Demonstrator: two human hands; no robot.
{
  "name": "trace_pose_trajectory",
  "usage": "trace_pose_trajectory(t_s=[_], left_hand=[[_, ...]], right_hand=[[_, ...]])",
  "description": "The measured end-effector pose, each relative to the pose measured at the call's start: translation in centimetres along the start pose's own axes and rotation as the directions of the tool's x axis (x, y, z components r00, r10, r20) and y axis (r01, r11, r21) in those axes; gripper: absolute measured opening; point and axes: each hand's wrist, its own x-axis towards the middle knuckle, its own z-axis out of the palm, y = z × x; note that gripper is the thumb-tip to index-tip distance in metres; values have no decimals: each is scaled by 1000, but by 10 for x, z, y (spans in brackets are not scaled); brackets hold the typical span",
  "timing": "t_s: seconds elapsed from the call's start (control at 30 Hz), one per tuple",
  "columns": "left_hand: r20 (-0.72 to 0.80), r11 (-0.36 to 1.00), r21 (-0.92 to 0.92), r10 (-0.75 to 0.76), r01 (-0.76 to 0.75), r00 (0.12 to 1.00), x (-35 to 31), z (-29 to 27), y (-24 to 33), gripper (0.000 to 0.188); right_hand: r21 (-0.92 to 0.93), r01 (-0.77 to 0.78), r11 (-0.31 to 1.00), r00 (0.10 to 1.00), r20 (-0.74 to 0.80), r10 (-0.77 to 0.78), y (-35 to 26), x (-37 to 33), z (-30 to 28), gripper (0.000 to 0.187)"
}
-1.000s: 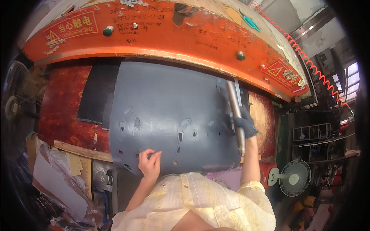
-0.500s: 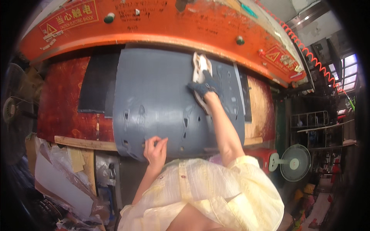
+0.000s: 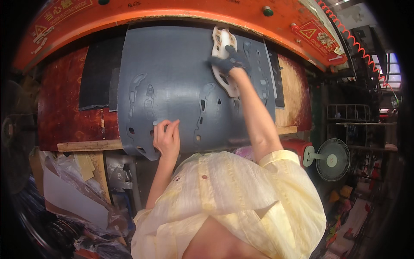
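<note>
A large grey sheet (image 3: 172, 64), rubber- or foam-like, lies before me with cut outlines and small holes along its near part and right side. My right hand (image 3: 230, 62), in a dark glove, is closed on a pale, sole-shaped cutting die (image 3: 222, 39) with openings through it. The die lies on the sheet, right of its middle, pointing away from me. My bare left hand (image 3: 167, 139) is over the sheet's near edge, its fingers curled and thumb pressed to them. Whatever they may hold is hidden.
An orange machine beam (image 3: 172, 11) with warning labels spans the far side. Black sheets (image 3: 101, 71) lie on the reddish board (image 3: 60, 99) at left. A fan (image 3: 332, 159) stands at right, and scrap sheets with plastic (image 3: 75, 194) are piled lower left. A coiled red hose (image 3: 353, 49) hangs far right.
My view has tilted, so the beam, sheet and both hands appear higher in the picture. Relative to the sheet, the die and my hands are almost where they were.
</note>
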Motion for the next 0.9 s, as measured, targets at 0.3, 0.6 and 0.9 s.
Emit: trace_pose_trajectory(t_s=[0.3, 0.6, 0.9], left_hand=[[28, 999, 37, -31, 30, 999, 1, 2, 2, 15], [91, 997, 62, -53, 47, 994, 2, 2, 5, 12], [32, 987, 10, -158, 158, 987, 4, 2, 9, 10]], right_hand=[[294, 75, 953, 997, -3, -77, 114, -81, -36, 53], [7, 258, 966, 931, -269, -247, 65, -137, -18, 54], [-253, 143, 957, 981, -94, -171, 15, -67, -24, 106]])
